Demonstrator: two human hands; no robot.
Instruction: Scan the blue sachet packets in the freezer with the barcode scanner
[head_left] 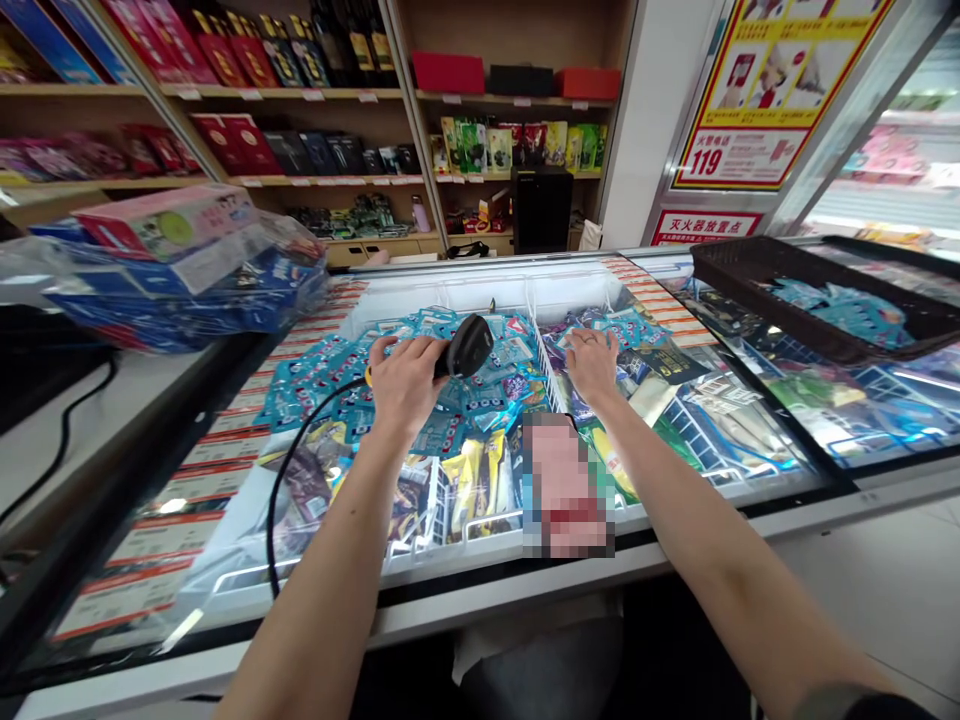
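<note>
My left hand is wrapped round a black handheld barcode scanner, whose head points to the right. Its black cable curves down to the freezer's front edge. Below and around this hand are many blue packets, spread in a loose layer. To the right, my right hand reaches over more blue packets, fingers apart, with a ring on one. I see nothing held in it; whether its fingertips touch a packet, I cannot tell. A blurred-out pinkish rectangular thing lies between my forearms.
The glass-topped freezer holds ice creams in white wire baskets. Wrapped boxes are piled at its left. On the right, a dark brown tray contains blue packets. Goods fill the shelves behind.
</note>
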